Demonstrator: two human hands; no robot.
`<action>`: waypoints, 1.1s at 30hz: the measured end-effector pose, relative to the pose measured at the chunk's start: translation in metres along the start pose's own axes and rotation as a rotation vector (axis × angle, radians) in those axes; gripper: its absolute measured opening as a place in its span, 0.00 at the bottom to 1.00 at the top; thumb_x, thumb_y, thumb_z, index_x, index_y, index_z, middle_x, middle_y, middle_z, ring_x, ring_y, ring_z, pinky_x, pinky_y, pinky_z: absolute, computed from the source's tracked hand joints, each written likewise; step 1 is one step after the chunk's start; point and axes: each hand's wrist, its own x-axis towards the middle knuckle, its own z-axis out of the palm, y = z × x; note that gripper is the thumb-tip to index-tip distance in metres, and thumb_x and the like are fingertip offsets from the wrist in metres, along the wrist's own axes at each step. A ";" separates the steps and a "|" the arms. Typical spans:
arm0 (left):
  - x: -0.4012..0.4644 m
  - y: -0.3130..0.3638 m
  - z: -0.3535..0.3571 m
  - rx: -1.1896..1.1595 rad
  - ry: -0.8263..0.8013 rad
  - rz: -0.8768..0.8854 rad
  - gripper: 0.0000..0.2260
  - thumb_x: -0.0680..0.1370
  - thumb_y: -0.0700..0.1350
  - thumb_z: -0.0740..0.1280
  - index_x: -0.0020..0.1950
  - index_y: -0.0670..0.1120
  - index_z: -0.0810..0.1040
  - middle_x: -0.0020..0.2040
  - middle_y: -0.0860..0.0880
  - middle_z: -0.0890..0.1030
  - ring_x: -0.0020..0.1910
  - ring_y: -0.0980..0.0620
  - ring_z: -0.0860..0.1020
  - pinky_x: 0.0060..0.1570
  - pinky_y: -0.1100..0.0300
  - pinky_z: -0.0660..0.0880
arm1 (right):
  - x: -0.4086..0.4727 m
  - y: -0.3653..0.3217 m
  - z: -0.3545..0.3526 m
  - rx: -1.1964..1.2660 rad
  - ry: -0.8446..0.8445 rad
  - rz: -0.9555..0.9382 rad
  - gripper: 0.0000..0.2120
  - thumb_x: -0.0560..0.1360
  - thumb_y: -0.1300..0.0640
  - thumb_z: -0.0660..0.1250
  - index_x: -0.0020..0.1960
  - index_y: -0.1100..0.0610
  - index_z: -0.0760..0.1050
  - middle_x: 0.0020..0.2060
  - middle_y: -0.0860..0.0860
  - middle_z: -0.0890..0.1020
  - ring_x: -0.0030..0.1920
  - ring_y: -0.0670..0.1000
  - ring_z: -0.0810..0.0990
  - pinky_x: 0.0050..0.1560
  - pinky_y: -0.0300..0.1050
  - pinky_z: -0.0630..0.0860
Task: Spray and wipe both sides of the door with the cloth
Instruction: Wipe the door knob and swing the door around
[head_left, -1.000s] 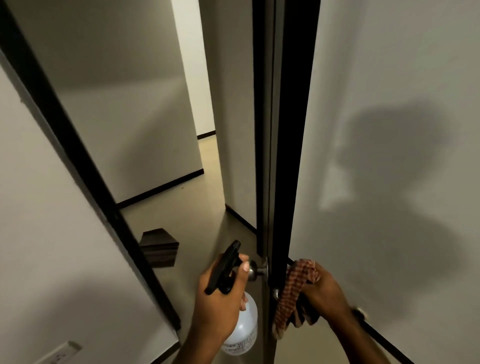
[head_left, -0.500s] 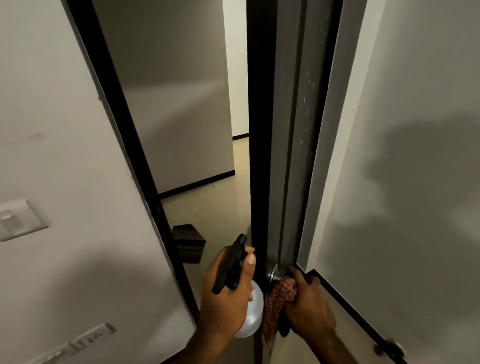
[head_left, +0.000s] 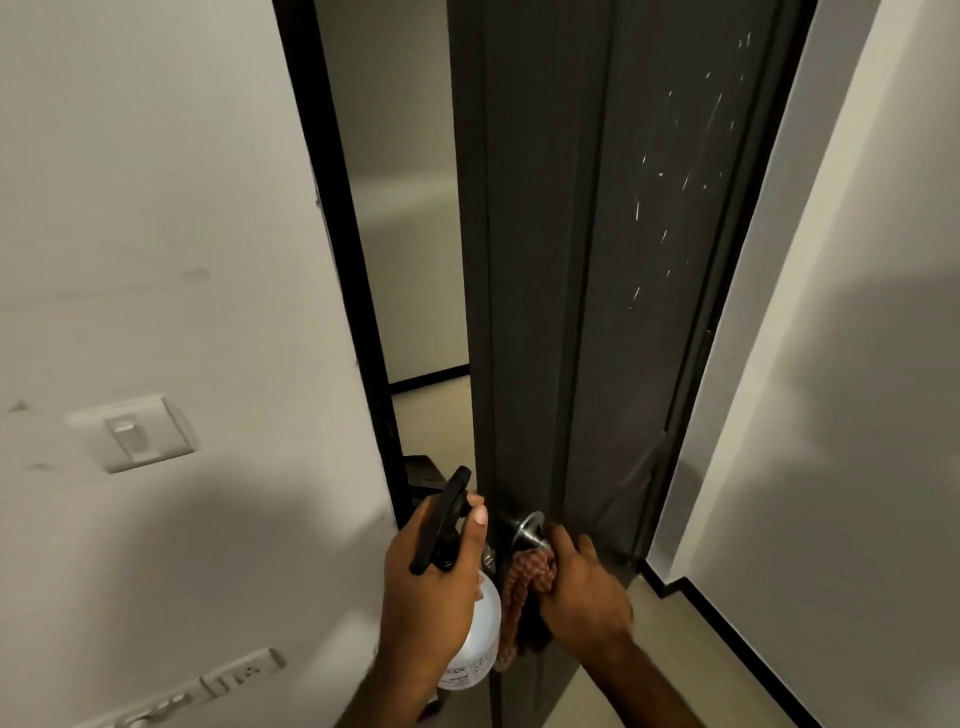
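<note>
A dark grey door (head_left: 597, 270) stands partly shut in front of me, its inner face showing thin streaks of spray droplets on the upper right. My left hand (head_left: 428, 587) grips a white spray bottle (head_left: 480, 644) by its black trigger head, just left of the door's edge. My right hand (head_left: 584, 592) holds a red checked cloth (head_left: 522, 587) and curls round the metal door knob (head_left: 527, 530) with it. The cloth hangs down between my two hands.
A white wall with a light switch (head_left: 132, 434) and a socket strip (head_left: 244, 673) lies to the left. The black door frame (head_left: 343, 234) borders a narrow gap to a hallway. A dark box (head_left: 423, 475) sits on the hallway floor. Another white wall (head_left: 852, 415) stands right.
The door has swung toward the frame, narrowing the gap and showing more of its inner face. My right hand, with the cloth, moved onto the knob. My left hand kept its hold on the bottle.
</note>
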 end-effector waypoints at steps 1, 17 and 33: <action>0.002 -0.003 -0.003 0.002 0.005 -0.008 0.05 0.79 0.54 0.71 0.52 0.56 0.84 0.31 0.49 0.83 0.30 0.52 0.84 0.37 0.58 0.84 | 0.003 -0.005 0.002 0.007 0.001 -0.009 0.33 0.78 0.39 0.66 0.79 0.40 0.59 0.69 0.50 0.74 0.59 0.56 0.84 0.57 0.54 0.83; 0.056 -0.023 -0.029 0.055 0.040 -0.070 0.08 0.80 0.50 0.72 0.57 0.49 0.85 0.35 0.51 0.84 0.31 0.52 0.82 0.36 0.59 0.85 | 0.099 -0.073 0.015 0.019 -0.184 -0.153 0.27 0.74 0.38 0.64 0.71 0.40 0.65 0.57 0.50 0.86 0.55 0.57 0.86 0.60 0.59 0.82; 0.173 0.046 0.086 0.021 0.074 -0.022 0.06 0.79 0.47 0.73 0.47 0.59 0.81 0.34 0.56 0.86 0.28 0.57 0.83 0.27 0.66 0.80 | 0.224 -0.041 -0.114 0.619 0.285 -0.398 0.31 0.76 0.62 0.70 0.76 0.50 0.64 0.67 0.46 0.68 0.63 0.42 0.74 0.65 0.25 0.69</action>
